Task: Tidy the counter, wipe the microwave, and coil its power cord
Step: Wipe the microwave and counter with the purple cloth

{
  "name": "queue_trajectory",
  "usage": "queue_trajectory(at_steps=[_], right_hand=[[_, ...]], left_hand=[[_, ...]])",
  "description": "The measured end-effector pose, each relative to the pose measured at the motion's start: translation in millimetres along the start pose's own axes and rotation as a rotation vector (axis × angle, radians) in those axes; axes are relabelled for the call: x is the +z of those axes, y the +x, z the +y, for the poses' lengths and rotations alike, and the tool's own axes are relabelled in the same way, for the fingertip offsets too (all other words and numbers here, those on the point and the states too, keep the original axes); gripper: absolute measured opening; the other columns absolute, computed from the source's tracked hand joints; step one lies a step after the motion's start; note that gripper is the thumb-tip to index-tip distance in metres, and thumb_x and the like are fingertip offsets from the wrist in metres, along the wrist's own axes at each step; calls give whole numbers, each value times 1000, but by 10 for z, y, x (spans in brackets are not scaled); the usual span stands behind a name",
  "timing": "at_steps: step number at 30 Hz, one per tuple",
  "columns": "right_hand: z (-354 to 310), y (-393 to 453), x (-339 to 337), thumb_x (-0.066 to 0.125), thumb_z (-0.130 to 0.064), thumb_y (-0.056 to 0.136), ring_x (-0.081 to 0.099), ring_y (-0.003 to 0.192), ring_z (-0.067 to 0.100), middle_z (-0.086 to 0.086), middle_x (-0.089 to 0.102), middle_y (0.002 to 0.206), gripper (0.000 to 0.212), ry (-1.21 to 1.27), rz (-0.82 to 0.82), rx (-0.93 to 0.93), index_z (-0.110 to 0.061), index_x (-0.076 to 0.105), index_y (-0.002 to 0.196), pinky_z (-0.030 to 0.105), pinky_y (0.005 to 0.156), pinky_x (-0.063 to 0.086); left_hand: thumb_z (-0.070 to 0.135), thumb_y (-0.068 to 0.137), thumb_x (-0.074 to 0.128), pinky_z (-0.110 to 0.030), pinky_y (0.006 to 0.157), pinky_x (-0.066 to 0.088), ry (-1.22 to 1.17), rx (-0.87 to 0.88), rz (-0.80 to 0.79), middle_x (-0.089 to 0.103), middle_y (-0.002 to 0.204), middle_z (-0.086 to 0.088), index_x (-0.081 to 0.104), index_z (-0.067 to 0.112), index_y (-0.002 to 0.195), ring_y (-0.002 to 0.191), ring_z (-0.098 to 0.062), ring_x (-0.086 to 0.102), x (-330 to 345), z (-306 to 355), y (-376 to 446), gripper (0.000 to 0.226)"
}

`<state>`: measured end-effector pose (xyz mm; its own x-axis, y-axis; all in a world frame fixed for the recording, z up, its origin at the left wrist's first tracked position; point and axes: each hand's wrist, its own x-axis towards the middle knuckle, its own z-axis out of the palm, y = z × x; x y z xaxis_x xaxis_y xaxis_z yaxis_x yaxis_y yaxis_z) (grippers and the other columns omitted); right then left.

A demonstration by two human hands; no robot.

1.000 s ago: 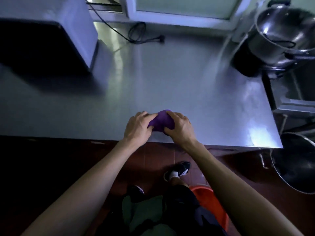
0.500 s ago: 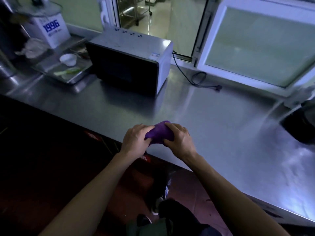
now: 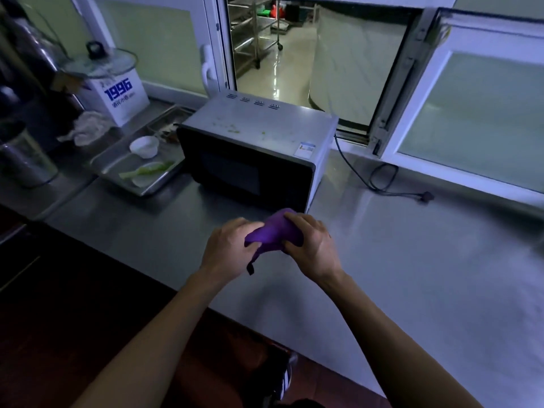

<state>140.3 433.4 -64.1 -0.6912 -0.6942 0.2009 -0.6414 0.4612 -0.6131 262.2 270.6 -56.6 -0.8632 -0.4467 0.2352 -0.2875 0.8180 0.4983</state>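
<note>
Bunching purple cloth (image 3: 272, 235) btwn both hands over the counter (image 3: 412, 275), just in front of microwave (image 3: 259, 148). Left hand (image 3: 228, 245) grips cloth's left end, right hand (image 3: 313, 245) curls over the rest. Looks like prep for wipe step; next needs cloth up onto crumb-specked top. Cord (image 3: 379, 178) loose at right, uncoiled. Fingertips hidden under cloth.

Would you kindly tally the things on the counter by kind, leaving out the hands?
Microwave: 1
Cord: 1
Purple cloth: 1
Tray: 1
White bowl: 1
White box: 1
White rag: 1
Total: 7
</note>
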Motion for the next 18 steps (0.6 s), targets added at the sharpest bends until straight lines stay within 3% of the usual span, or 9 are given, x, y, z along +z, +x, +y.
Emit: queue_trajectory(at_steps=[3,9,18], right_hand=[[5,453,-33,76,-17,79,53,119,30,8,57,135,62,45,54,15,-17,57,138,34,101,41],[85,1107,-214,75,-16,76,55,115,35,10,60,132,61,36,200,9,-16,60,134,45,101,44],[254,1870,-381,71,-18,81,53,112,39,13,58,134,55,-166,246,122,-14,60,135,43,100,42]], left_hand=[[22,84,73,-38,88,48,29,23,-1,66,110,4,67,23,125,101,-21,60,-89,-36,476,42],[16,80,77,-44,86,49,40,158,52,68,106,-1,70,17,120,99,-24,64,-237,-35,1290,40],[23,81,79,-45,89,48,56,219,17,70,104,1,71,21,117,97,-23,64,-119,-32,2335,38]])
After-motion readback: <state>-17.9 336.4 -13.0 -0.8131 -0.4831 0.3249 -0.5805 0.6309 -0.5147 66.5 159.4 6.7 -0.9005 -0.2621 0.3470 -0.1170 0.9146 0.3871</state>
